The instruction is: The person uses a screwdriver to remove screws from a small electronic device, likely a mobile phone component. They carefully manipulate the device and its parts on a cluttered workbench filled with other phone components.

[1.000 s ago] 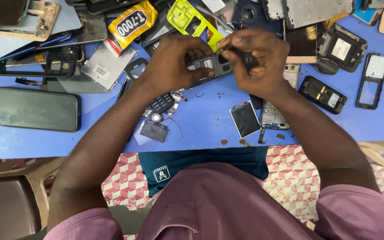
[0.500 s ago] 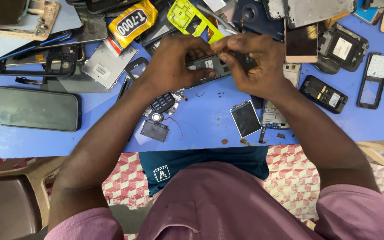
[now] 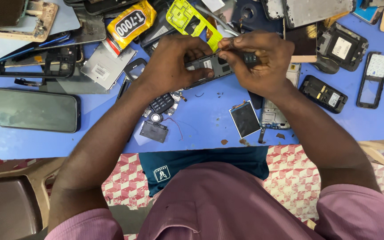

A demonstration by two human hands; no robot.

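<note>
Both my hands hold a small dark phone body [image 3: 213, 66] above the blue table [image 3: 201, 124]. My left hand [image 3: 174, 62] grips its left end from below. My right hand [image 3: 256, 60] holds the right end, thumb and forefinger pinched at the top edge near the middle; whether a small part is in that pinch I cannot tell. Below the hands lie a small loose screen [image 3: 244, 118], a circuit board [image 3: 272, 116], a dark keypad [image 3: 161, 103], a round part [image 3: 156, 117] and a small black module [image 3: 154, 131] with a thin red wire.
A large smartphone [image 3: 35, 110] lies face up at the left. A yellow glue tube [image 3: 131, 21] and a yellow-green phone frame [image 3: 192, 20] lie at the back. Black phone shells [image 3: 323, 93] and a keypad frame [image 3: 372, 80] sit at the right. A brown chair [image 3: 5, 209] stands lower left.
My hands have shifted only slightly on the phone body; the right hand's fingers have moved to pinch at its top edge.
</note>
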